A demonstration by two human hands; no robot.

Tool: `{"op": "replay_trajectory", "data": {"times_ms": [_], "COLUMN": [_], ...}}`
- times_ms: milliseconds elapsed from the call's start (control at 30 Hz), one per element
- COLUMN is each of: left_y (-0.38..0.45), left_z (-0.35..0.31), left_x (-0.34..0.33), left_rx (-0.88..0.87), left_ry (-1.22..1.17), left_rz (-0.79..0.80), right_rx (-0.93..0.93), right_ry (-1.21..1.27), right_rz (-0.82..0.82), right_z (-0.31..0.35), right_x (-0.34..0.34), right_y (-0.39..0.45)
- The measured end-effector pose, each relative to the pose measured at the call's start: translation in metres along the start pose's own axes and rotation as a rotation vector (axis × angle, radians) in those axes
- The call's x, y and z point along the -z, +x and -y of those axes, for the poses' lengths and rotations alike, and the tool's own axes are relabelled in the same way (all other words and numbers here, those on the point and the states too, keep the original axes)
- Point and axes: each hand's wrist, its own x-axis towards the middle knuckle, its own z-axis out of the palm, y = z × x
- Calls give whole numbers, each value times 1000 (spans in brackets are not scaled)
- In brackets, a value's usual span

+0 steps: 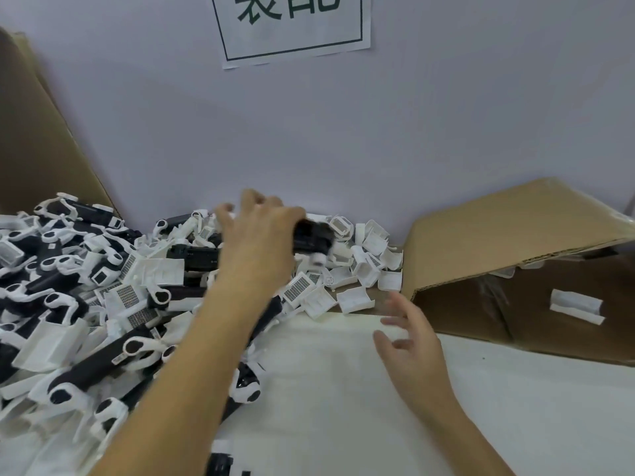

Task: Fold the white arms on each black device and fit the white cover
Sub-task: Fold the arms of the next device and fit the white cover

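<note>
White tabletop (343, 389) — left grip (261, 235) grasping black device (312, 237), right grip (409, 341) released — grey wall (412, 132) behind.

A cardboard box (536, 228) lies tipped beneath a wall sign (292, 25)

White table (343, 389): heap of devices (86, 304), loose covers (354, 298), cardboard box (515, 269).
</note>
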Motion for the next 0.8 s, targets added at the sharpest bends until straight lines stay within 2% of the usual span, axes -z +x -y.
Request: {"op": "replay_trajectory", "data": {"times_ms": [67, 233, 333, 400, 467, 500, 533, 600, 700, 800], "left_y": [-13, -46, -56, -63, -74, -79, -81, -79, -77, -78], "left_z": [-27, -67, -72, -77, -86, -91, -94, -98, -91, -83], "left_x": [-14, -51, -70, -82, -94, -97, -100, -108, -114, -116], "left_rx": [-90, -283, -310, -173, 77, 210, 333, 498, 547, 599], "left_ry": [2, -89, -152, -341, -658, -820, -972, -1206, -1469, -1650], "left_rz": [65, 155, 89, -109, -322, -360, -332, -126, 144, 195], "right_rx": [103, 173, 213, 187, 130, 100, 86, 91, 134, 177], "right_ry": [-70, -95, -164, -155, -91, -56, -35, -26, -68, -155], "right_rz": [14, 121, 23, -58, -124, -140, -149, -147, -99, -30], "right_z": [-3, -10, -12, -12, -12, -13, -13, -12, -6, -4], "right_x": [0, 2, 1, 2, 3, 3, 4, 5, 1, -2], "right_y": [-2, 4, 9, 11, 12, 12, 12, 12, 9, 6]}}
